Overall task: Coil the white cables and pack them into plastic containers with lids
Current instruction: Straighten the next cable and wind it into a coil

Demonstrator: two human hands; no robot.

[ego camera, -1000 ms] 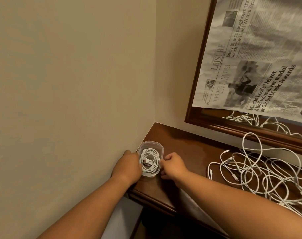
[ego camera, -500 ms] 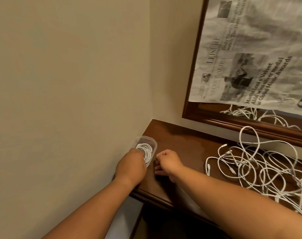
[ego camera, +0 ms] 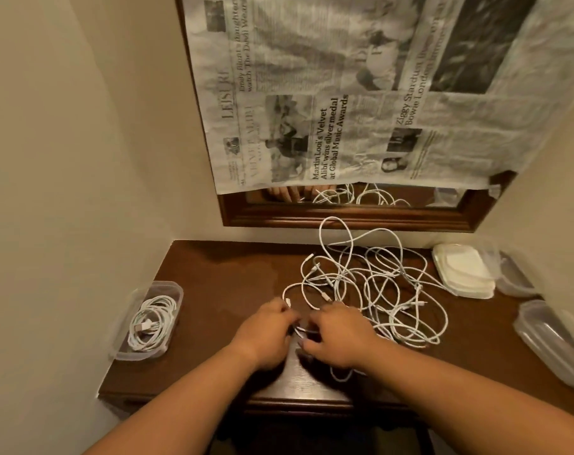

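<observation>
Both hands have left the small container (ego camera: pixel 178 291) in the corner and come across to the loose cables (ego camera: pixel 371 284). That container now sits at 9 o'clock from the hands, on the left edge of the table (ego camera: pixel 220 284), open-topped, with one coiled cable (ego camera: pixel 151 320) inside.

Left hand (ego camera: pixel 266 336): back to the camera, fingers curled round a strand at the 7 o'clock edge of the heap. Right hand (ego camera: pixel 338 336): just beside it, fingers bent down over the same stretch of strand. Whether it has a real grip cannot be told, as the fingertips are under the hand.

Step, as judged: first box filled but unlidded, second cable being picked out. Most of the job remains. The heap spreads from table centre toward 2 o'clock.

Next move likely calls for finding a plug end and drawing one cable free without dragging its neighbours, then winding it into loops small enough for a box. Loops cross many times, so snagging is the risk.

Supplies: stack of lids (ego camera: pixel 462 270) at 2 o'clock. One empty container (ego camera: pixel 515 277) just beyond the stack, another (ego camera: pixel 554 343) at 3 o'clock.

Hard to make out: number of cables in the heap, and lid count in the stack. The 3 o'clock container runs off the frame edge. Newspaper (ego camera: pixel 344 93) covers most of the mirror (ego camera: pixel 344 221) behind; only a strip of reflection shows.
</observation>
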